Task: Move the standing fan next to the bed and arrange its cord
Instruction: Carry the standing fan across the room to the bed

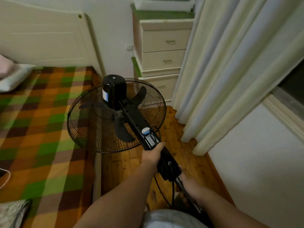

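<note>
A black standing fan (115, 116) is tilted forward and away from me, its round wire cage hanging over the gap between the bed (41, 129) and the wooden floor. My left hand (152, 155) grips the black control column just below its white label. My right hand (190, 186) grips the metal pole lower down. The fan's black cord (172, 191) hangs in loops beneath the column toward the floor. The fan's base is hidden under my arms.
A cream chest of drawers (162, 51) stands ahead against the wall. Pale curtains (230, 71) hang at the right, reaching the wooden floor (174, 139). A white headboard (49, 38) and a pillow (13, 76) lie at the far left. A wall socket (130, 47) sits beside the drawers.
</note>
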Motion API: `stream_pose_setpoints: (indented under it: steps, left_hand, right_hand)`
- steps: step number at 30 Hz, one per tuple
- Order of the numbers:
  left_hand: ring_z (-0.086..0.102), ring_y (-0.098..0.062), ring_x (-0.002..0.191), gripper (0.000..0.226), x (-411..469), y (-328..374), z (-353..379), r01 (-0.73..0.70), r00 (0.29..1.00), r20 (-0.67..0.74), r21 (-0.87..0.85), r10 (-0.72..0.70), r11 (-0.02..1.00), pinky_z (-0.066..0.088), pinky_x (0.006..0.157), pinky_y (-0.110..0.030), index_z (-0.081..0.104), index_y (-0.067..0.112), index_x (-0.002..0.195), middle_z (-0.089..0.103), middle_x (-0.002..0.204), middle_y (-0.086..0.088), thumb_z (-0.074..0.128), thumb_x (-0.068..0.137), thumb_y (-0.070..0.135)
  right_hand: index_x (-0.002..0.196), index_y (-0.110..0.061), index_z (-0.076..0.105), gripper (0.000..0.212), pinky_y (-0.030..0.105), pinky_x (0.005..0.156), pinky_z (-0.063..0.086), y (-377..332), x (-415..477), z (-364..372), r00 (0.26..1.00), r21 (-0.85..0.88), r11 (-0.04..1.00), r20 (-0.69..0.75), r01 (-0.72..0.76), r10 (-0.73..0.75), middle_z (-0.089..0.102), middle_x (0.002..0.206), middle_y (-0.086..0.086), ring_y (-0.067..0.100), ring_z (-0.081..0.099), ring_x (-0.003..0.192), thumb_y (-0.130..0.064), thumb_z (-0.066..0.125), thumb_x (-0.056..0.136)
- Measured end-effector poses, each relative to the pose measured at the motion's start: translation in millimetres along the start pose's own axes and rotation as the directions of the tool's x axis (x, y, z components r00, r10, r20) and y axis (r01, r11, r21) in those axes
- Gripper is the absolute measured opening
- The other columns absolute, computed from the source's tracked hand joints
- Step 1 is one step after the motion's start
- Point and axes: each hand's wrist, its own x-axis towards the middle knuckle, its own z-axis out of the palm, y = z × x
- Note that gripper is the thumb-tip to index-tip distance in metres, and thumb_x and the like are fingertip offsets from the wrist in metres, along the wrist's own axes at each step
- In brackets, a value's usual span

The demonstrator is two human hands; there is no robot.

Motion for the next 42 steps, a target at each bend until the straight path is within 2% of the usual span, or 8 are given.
stream_pose_setpoints:
  steps: [5, 14, 20, 24, 29, 32, 35, 42]
  left_hand:
    - [0.068, -0.031, 0.099, 0.066, 14.1, 21.2, -13.9, 0.023, 0.999, -0.025, -0.029, -0.024, 0.999, 0.057, 0.085, -0.041, 0.055, 0.010, 0.130, 0.068, 0.115, -0.013, 0.087, 0.075, 0.028]
    - [0.068, -0.029, 0.094, 0.056, 67.0, 63.7, -23.2, 0.045, 0.989, -0.137, -0.062, -0.053, 0.997, 0.058, 0.088, -0.045, 0.057, 0.014, 0.116, 0.069, 0.107, -0.011, 0.088, 0.072, 0.030]
    - [0.068, -0.027, 0.088, 0.042, 111.7, 109.8, -15.0, 0.056, 0.978, -0.196, -0.095, -0.074, 0.994, 0.053, 0.065, -0.034, 0.053, 0.021, 0.092, 0.068, 0.102, -0.010, 0.088, 0.072, 0.030]
    - [0.067, -0.027, 0.090, 0.042, 142.1, 145.6, -1.4, 0.072, 0.975, -0.204, -0.103, -0.092, 0.992, 0.053, 0.071, -0.037, 0.054, 0.020, 0.100, 0.068, 0.106, -0.010, 0.086, 0.074, 0.031]
    - [0.067, -0.027, 0.088, 0.047, 173.7, 184.0, 12.2, 0.078, 0.963, -0.248, -0.119, -0.105, 0.990, 0.052, 0.066, -0.037, 0.053, 0.019, 0.102, 0.067, 0.103, -0.009, 0.087, 0.073, 0.034]
    - [0.067, -0.026, 0.087, 0.044, 188.6, 202.9, 17.5, 0.059, 0.958, -0.270, -0.134, -0.094, 0.989, 0.052, 0.067, -0.037, 0.052, 0.020, 0.094, 0.067, 0.100, -0.008, 0.087, 0.072, 0.034]
    - [0.066, -0.026, 0.090, 0.059, 201.1, 219.9, 19.4, 0.054, 0.951, -0.296, -0.138, -0.093, 0.989, 0.055, 0.080, -0.042, 0.053, 0.016, 0.116, 0.066, 0.107, -0.009, 0.088, 0.072, 0.035]
    - [0.065, -0.025, 0.089, 0.067, 228.2, 257.8, 14.0, 0.062, 0.958, -0.264, -0.189, -0.111, 0.980, 0.053, 0.075, -0.040, 0.046, 0.017, 0.126, 0.064, 0.107, -0.008, 0.086, 0.075, 0.033]
  right_hand:
    - [0.079, -0.015, 0.069, 0.092, 0.032, 0.064, 0.047, -28.7, 13.2, 7.7, 1.000, -0.007, 1.000, 0.025, 0.005, -0.005, 0.061, 0.053, 0.000, 0.020, 0.056, 0.055, -0.090, 0.015, 0.076]
    - [0.079, -0.020, 0.064, 0.083, 0.028, 0.063, 0.046, -95.7, 46.6, 4.6, 0.996, -0.060, 0.998, 0.085, 0.034, -0.028, 0.063, 0.059, 0.000, 0.019, 0.057, 0.061, -0.087, 0.015, 0.082]
    - [0.104, -0.025, 0.054, 0.077, 0.036, 0.083, 0.040, -155.9, 93.3, -7.8, 0.988, -0.062, 0.996, 0.145, 0.059, -0.049, 0.054, 0.087, -0.001, 0.017, 0.050, 0.078, -0.088, 0.016, 0.080]
    - [0.140, -0.013, 0.051, 0.091, 0.035, 0.089, 0.041, -201.9, 116.9, -26.4, 0.993, -0.140, 0.989, 0.115, 0.051, -0.035, 0.058, 0.134, 0.012, 0.023, 0.056, 0.110, -0.080, 0.016, 0.089]
    - [0.103, -0.017, 0.070, 0.104, 0.031, 0.073, 0.049, -249.0, 147.2, -42.9, 0.988, -0.154, 0.986, 0.150, 0.061, -0.038, 0.070, 0.084, 0.003, 0.019, 0.063, 0.076, -0.095, 0.015, 0.062]
    - [0.139, -0.015, 0.054, 0.110, 0.037, 0.090, 0.046, -273.1, 162.7, -48.5, 0.988, -0.204, 0.977, 0.151, 0.058, -0.027, 0.066, 0.117, 0.008, 0.024, 0.060, 0.107, -0.092, 0.013, 0.072]
    - [0.150, -0.019, 0.040, 0.115, 0.047, 0.113, 0.032, -296.3, 169.1, -51.2, 0.986, -0.241, 0.968, 0.166, 0.064, -0.024, 0.046, 0.150, 0.013, 0.032, 0.042, 0.136, -0.093, 0.013, 0.068]
    - [0.151, -0.023, 0.040, 0.109, 0.051, 0.116, 0.029, -346.0, 184.2, -50.0, 0.990, -0.292, 0.956, 0.143, 0.036, 0.006, 0.043, 0.152, 0.014, 0.034, 0.039, 0.139, -0.093, 0.011, 0.072]
